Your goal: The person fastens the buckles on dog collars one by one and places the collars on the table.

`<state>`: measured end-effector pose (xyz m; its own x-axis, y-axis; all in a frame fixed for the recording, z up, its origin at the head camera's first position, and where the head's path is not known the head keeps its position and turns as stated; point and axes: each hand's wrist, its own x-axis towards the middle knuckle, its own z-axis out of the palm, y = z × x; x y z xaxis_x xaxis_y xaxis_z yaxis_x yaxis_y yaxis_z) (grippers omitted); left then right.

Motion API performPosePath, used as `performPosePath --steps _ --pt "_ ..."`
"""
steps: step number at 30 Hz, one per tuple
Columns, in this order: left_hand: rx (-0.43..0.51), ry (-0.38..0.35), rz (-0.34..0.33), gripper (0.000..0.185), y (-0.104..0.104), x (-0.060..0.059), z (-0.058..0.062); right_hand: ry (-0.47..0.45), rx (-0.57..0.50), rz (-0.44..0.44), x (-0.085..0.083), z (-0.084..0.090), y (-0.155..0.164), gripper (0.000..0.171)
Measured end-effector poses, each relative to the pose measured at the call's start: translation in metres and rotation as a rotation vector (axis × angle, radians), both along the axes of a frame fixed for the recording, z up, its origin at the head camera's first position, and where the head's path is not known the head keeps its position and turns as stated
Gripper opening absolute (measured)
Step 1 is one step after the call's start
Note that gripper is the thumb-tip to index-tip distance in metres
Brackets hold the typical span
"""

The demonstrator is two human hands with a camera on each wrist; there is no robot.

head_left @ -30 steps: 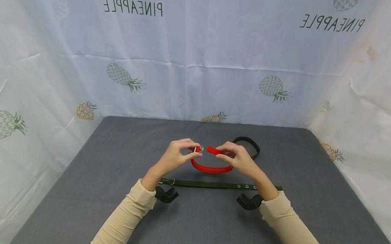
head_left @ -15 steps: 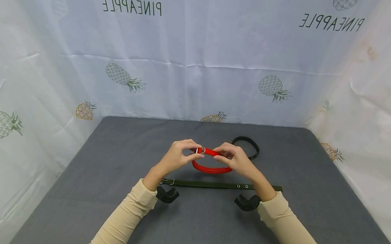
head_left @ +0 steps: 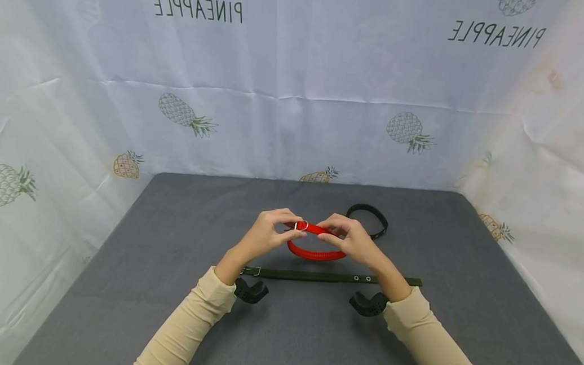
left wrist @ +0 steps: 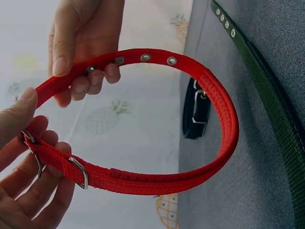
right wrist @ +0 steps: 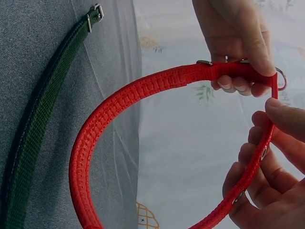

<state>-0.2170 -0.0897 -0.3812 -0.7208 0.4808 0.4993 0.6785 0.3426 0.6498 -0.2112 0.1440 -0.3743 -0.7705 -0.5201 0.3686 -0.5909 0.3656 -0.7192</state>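
Head view: both hands raised over the grey bench (head_left: 161, 309), holding a red collar (head_left: 316, 254) btwn them as a loop. Left hand (head_left: 266, 235) pinches the buckle end w/ its metal ring (head_left: 301, 225); right hand (head_left: 351, 240) pinches the strap end, tip right at the ring. A green collar (head_left: 316, 276) lies flat & straight on the bench just nearer the person; a black collar (head_left: 371, 217) lies coiled behind the right hand. Pineapple-print cloth (head_left: 298, 92) hangs behind and at both sides.

Left wrist view: left hand (left wrist: 28, 176) fingers curled round the buckle (left wrist: 78, 171) end, thumb pressed on top. Right hand (left wrist: 83, 43) pinches the eyelet end, 3 eyelets (left wrist: 145, 57) showing clear of the grip. Black collar (left wrist: 196, 112) & green collar (left wrist: 267, 81) on the bench beyond.

Right wrist view: right hand (right wrist: 267, 167) fingers curled under the strap, thumb on top, pinching it. Left hand (right wrist: 236, 43) grips the buckle end above. Red collar (right wrist: 109, 119) arcs down to the left, off the bench; green collar (right wrist: 43, 114) flat beside it
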Motion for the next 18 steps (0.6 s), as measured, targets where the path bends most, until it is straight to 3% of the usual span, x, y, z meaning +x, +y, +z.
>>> performPosePath --steps 10,18 --pt "-0.024 -0.001 0.008 0.025 0.0018 0.0003 0.0003 -0.015 -0.003 0.004 0.0025 0.0009 -0.0005 0.017" --pt "-0.109 0.037 0.025 0.024 0.0025 0.0019 0.0042 -0.010 0.000 -0.010 0.0043 0.0041 -0.0029 0.015"
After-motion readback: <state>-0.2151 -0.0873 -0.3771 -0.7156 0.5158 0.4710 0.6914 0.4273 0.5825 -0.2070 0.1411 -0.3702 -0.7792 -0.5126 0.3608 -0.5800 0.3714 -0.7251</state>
